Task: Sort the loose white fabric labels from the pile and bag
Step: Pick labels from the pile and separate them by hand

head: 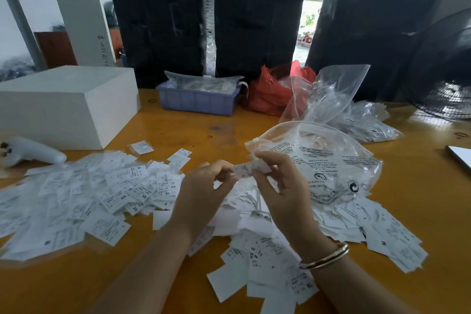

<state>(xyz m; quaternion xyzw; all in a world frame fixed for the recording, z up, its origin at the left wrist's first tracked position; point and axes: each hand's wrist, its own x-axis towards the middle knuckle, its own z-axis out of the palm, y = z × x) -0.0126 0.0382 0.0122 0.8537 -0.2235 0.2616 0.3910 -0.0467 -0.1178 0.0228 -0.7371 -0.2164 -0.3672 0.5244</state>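
Both hands hold one small white fabric label (246, 170) up above the table. My left hand (204, 186) pinches its left end, and my right hand (276, 187) pinches its right end. A wide pile of loose white labels (102, 199) with size marks covers the table to the left, and more labels (270, 250) lie under and to the right of my wrists. A clear printed plastic bag (331, 166) lies open just behind my right hand, resting on some of the labels.
A white box (68, 104) stands at the back left, with a white tool (30, 151) beside it. Behind are a blue crate (197, 100), a red bag (272, 92), more clear bags (356, 115), black bundles (257, 28) and a fan (448, 79). The table (204, 132) is orange wood.
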